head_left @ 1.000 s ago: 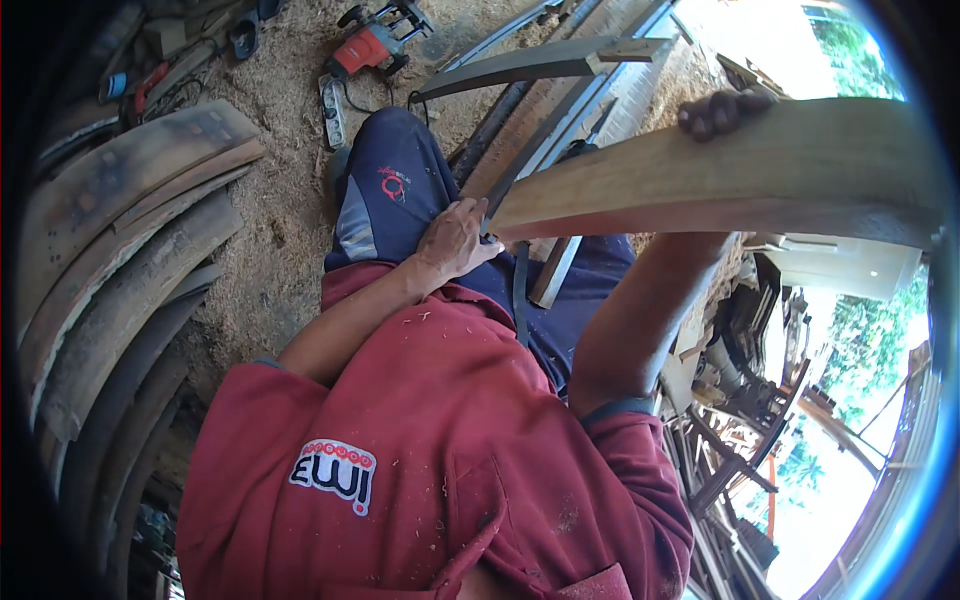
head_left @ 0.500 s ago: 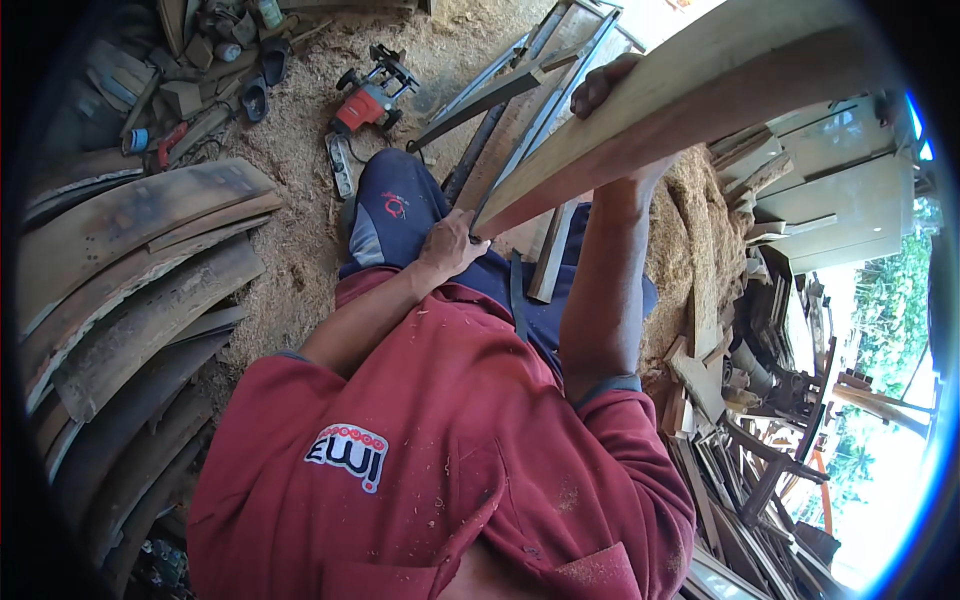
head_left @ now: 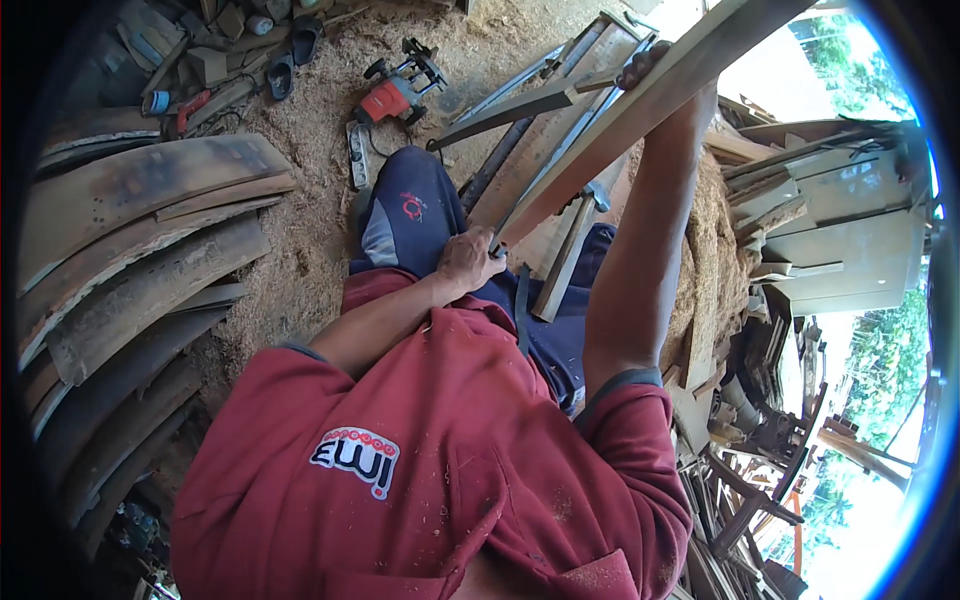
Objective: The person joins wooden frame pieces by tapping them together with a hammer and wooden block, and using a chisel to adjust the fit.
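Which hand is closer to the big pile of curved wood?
Left. The left hand is right of the curved wood, across the sawdust; the right hand is farther right, gripping the long board.

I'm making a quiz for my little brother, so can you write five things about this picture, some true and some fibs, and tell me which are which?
1. The right hand holds a long wooden board. True.
2. The left hand is farther up the board than the right hand. False: it is by the board's lower, near end.
3. A red power tool sits among wood shavings. True.
4. The shirt is bright green. False: it is dark red.
5. Curved planks are piled at the picture's left. True.
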Motion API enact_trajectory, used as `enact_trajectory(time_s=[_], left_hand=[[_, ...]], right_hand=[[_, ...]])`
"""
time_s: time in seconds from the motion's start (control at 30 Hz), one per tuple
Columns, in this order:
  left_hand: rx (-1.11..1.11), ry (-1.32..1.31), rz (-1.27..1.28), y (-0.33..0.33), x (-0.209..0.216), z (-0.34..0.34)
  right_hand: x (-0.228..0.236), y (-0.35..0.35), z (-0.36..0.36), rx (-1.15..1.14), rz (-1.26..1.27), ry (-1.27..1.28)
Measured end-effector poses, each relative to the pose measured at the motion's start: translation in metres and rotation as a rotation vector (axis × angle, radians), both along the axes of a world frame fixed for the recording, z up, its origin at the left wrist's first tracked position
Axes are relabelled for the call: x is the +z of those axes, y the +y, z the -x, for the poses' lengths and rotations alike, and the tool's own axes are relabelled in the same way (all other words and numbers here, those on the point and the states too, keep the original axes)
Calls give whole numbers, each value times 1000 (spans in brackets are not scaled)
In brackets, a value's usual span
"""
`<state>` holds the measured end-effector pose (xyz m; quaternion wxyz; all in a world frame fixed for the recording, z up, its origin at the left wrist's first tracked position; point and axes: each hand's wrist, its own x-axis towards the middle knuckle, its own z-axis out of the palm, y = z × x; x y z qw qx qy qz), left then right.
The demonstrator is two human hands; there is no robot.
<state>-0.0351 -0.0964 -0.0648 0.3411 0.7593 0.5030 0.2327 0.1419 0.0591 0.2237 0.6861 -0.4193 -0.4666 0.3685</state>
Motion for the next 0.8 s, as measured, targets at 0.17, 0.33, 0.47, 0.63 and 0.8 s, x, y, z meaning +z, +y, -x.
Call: enact_trajectory(time_s=[0.17,0.33,0.47,0.63,0.8], left_hand=[[35,-33,-9,2,-1,-1],[-56,98,-38,-4,11,0],[-10,40,-80,-4,-4,6],[-77,22,-67,6,1,-6],[-66,69,-101,9,3,-4]], right_hand=[[-22,-42,-18,470,-57,466],[-11,-121,-5,561,-220,129],[15,-96,13,630,-304,-34],[120,-19,-110,744,-5,56],[135,-31,-147,634,20,166]])
